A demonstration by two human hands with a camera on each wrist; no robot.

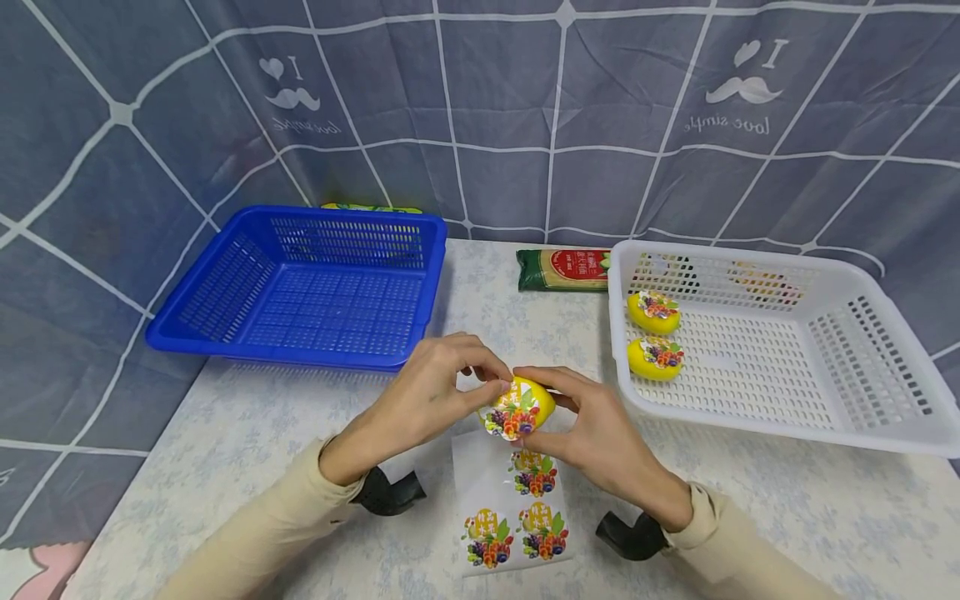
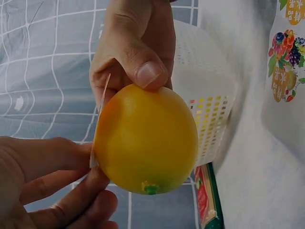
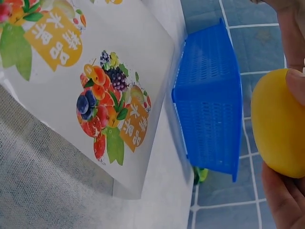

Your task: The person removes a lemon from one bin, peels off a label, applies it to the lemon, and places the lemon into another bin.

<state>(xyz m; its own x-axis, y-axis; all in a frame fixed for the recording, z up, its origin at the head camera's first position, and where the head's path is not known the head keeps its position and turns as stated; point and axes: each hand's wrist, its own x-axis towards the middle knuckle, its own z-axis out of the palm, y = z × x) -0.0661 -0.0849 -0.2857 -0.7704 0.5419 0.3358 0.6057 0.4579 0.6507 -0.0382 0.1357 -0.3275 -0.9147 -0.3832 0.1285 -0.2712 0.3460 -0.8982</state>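
Observation:
In the head view a yellow lemon (image 1: 543,402) is held above the middle of the table. My right hand (image 1: 603,429) grips it by its side, with the thumb on the skin in the left wrist view. A fruit-print sticker (image 1: 513,414) covers the lemon's upper face. Its edge is pinched between the thumb and fingers of my left hand (image 1: 431,387); part of that edge stands off the lemon (image 2: 147,138) in the left wrist view. Below both hands lies a white sticker sheet (image 1: 477,467) with several fruit stickers on it.
On the right stands a white basket (image 1: 750,421) with two stickered lemons (image 1: 652,358) at its left side. A blue basket (image 1: 300,354) sits at the back left. Between them, near the curtain, lies a green and red packet (image 1: 562,270).

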